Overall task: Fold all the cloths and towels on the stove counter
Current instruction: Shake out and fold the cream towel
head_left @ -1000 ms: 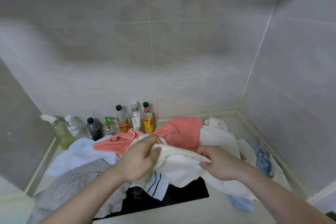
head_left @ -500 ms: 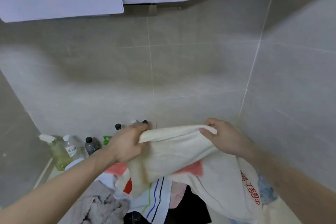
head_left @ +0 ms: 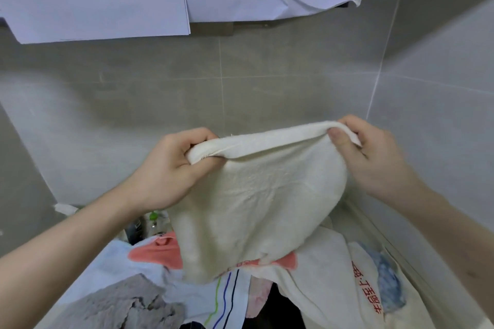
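While the left hand (head_left: 165,171) and right hand (head_left: 374,157) each pinch a top corner, the cream towel (head_left: 256,203) hangs below them, long edge level, above the cloth pile (head_left: 315,275).

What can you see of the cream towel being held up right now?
The cream towel looks like soft terry, plain and unprinted. It is lifted in front of the tiled wall, its top edge bunched in the left hand and pinched by the right hand. It sags between them, and its lower end hangs over the cloth pile.

The cream towel (head_left: 256,203) hides most of the pink cloth (head_left: 157,254) and the bottles (head_left: 145,224) behind it.
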A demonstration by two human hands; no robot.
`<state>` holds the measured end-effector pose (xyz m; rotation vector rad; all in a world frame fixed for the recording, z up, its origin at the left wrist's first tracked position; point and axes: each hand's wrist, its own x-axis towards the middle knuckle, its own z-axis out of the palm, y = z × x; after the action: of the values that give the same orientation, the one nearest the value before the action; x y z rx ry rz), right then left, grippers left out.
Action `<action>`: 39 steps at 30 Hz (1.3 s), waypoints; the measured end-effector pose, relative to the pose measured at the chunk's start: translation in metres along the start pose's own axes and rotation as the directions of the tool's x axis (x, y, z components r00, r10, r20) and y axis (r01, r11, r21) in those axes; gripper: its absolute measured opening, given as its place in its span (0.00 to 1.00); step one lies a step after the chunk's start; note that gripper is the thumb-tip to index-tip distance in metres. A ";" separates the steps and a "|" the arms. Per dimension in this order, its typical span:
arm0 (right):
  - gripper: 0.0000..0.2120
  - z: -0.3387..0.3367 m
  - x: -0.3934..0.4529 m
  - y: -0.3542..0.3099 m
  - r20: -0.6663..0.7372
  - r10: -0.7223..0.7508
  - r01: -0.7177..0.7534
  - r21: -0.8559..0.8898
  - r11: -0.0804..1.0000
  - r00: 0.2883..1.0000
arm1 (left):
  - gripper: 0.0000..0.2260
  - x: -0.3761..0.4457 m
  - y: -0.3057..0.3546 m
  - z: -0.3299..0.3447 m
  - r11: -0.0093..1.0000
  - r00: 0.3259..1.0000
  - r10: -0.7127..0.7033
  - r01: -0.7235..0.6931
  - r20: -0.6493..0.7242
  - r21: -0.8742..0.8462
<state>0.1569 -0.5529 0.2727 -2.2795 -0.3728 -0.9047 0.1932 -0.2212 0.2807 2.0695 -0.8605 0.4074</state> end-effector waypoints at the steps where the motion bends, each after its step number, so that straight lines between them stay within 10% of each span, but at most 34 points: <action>1: 0.14 -0.004 -0.002 -0.008 -0.047 -0.011 0.012 0.028 1.000 0.999 | 0.04 -0.001 0.007 -0.003 0.999 1.000 0.005 -0.006 -0.010 -0.037; 6: 0.13 -0.021 0.000 -0.035 -0.164 -0.026 0.046 0.123 0.991 0.986 | 0.06 0.005 0.033 -0.021 0.994 0.993 0.017 -0.029 -0.117 -0.104; 15: 0.11 -0.012 0.014 -0.008 0.041 0.039 -0.039 -0.003 0.999 0.998 | 0.08 0.018 0.003 -0.009 0.991 0.970 -0.135 0.129 -0.204 -0.040; 27: 0.12 0.084 0.009 0.086 0.447 0.273 -0.235 -0.138 0.962 0.852 | 0.09 0.016 -0.129 0.063 0.882 0.959 -0.283 0.265 -0.012 0.391; 39: 0.10 0.157 0.006 0.167 0.427 0.406 -0.240 -0.392 0.888 0.808 | 0.12 0.036 -0.214 0.103 0.750 0.869 -0.494 0.404 0.037 0.524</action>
<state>0.3196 -0.5742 0.1126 -2.7605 -0.0312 -0.1871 0.3668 -0.2309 0.1152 2.7430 -0.3240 0.1898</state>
